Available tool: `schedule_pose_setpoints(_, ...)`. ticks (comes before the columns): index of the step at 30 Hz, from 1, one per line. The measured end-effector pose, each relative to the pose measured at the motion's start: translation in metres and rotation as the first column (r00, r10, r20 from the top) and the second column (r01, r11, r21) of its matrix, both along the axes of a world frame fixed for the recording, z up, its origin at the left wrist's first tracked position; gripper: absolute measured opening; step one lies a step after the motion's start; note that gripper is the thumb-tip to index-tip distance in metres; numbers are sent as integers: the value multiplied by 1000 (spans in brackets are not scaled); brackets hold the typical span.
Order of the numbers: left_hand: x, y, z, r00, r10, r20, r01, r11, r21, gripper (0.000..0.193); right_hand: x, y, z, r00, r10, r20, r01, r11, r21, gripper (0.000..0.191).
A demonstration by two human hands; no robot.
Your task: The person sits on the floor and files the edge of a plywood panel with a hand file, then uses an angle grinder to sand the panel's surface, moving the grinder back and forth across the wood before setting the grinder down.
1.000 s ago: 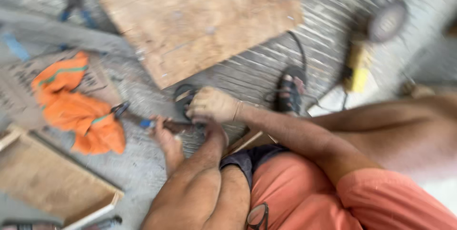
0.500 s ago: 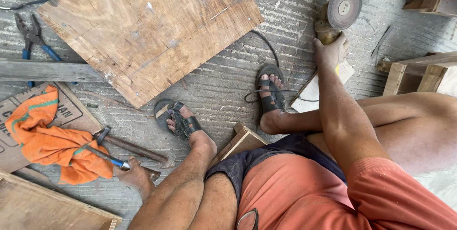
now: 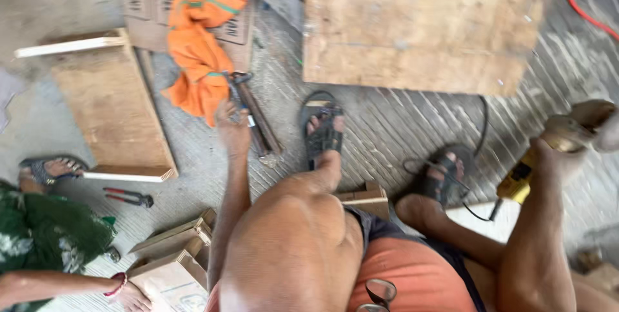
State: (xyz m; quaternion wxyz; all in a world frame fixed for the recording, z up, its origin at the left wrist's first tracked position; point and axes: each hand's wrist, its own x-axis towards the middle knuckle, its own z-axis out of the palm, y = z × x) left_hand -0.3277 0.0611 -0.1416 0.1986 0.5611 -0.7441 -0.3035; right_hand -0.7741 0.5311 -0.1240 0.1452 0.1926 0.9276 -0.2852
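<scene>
Angle grinder (image 3: 567, 141), yellow-bodied, sits at the far right of the ribbed floor (image 3: 387, 125), its cord trailing past the sandalled right foot (image 3: 442, 180). The large plywood board (image 3: 419, 21) lies beyond the feet; a smaller wooden panel (image 3: 113, 105) lies at left beside an orange cloth (image 3: 200, 60). Right hand (image 3: 558, 157): grip wrapped around the grinder's body, though blur hides the fingers. Left hand (image 3: 233, 125): reaching a hammer (image 3: 258, 118) beside the cloth; whether its grip is spread or pressed together cannot be told. Red pliers (image 3: 129, 197) lie near another person's foot. Risk, as judged: the cord crosses beside the foot and could snag, jerking the grinder toward bare legs.
</scene>
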Motion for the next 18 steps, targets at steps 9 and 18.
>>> schedule_pose_setpoints(9,-142,62,19,790,-370,-489,612,434,661,80,21,-142,70,915,395,-81,-267,444,-855,71)
schedule_pose_setpoints(18,-154,84,31,647,-25,-762,761,69,645,98,109,-318,63,775,598,203,243,14,-970,70)
